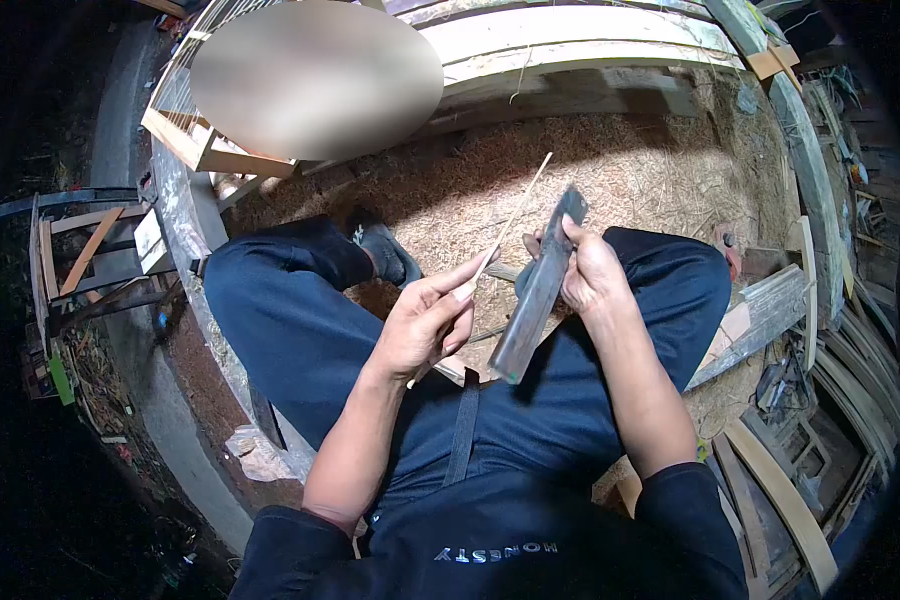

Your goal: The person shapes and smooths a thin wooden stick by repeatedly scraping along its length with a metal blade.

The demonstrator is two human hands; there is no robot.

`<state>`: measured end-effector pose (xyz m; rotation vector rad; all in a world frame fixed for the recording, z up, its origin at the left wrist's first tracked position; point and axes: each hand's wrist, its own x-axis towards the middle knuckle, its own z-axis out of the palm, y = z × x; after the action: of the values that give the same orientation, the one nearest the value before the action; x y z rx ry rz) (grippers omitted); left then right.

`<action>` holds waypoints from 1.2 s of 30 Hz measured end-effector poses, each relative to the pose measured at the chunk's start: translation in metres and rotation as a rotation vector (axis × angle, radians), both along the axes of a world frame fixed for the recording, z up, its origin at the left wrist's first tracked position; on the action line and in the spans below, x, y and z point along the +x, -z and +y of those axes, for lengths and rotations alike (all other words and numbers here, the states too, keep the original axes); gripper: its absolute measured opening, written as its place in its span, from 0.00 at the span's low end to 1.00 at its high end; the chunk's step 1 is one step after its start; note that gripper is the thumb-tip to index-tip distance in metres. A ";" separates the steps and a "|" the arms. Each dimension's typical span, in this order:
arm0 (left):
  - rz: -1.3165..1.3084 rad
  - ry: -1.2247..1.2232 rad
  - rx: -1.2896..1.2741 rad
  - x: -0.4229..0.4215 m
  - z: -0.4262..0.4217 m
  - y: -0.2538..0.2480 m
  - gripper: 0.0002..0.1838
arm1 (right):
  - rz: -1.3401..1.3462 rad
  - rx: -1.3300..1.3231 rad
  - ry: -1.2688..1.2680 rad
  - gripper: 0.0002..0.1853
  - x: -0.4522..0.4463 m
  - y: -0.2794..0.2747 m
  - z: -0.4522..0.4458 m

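Note:
A thin pale wooden stick (518, 208) is pinched between the thumb and fingers of my left hand (427, 322), its upper end pointing up and to the right. My right hand (592, 268) grips a long, flat, dark blade-like tool (540, 300) near its upper end. The tool slants down to the left above my lap, its lower end close to my left hand. Stick and tool are apart.
Wood shavings (620, 165) cover the ground ahead. A wooden frame with thin bars (175, 140) stands at the upper left, beside a blurred area. Pale boards (590, 35) span the top. Curved wooden strips (785, 495) lie at the lower right.

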<state>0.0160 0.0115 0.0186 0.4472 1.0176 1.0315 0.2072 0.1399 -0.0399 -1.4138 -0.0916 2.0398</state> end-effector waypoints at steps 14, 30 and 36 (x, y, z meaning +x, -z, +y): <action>-0.083 -0.168 -0.045 -0.006 -0.001 -0.003 0.32 | -0.064 0.675 -0.378 0.22 -0.022 -0.041 -0.022; -0.268 -0.313 -0.039 -0.010 -0.008 -0.005 0.33 | -0.607 1.562 -0.699 0.31 -0.032 -0.038 -0.063; -0.285 -0.330 -0.061 -0.005 -0.007 -0.005 0.28 | -0.639 1.501 -0.680 0.29 -0.032 -0.039 -0.065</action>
<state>0.0112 0.0046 0.0234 0.0762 0.8792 1.3126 0.1754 0.0747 -0.0007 -0.8847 -2.0604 1.0937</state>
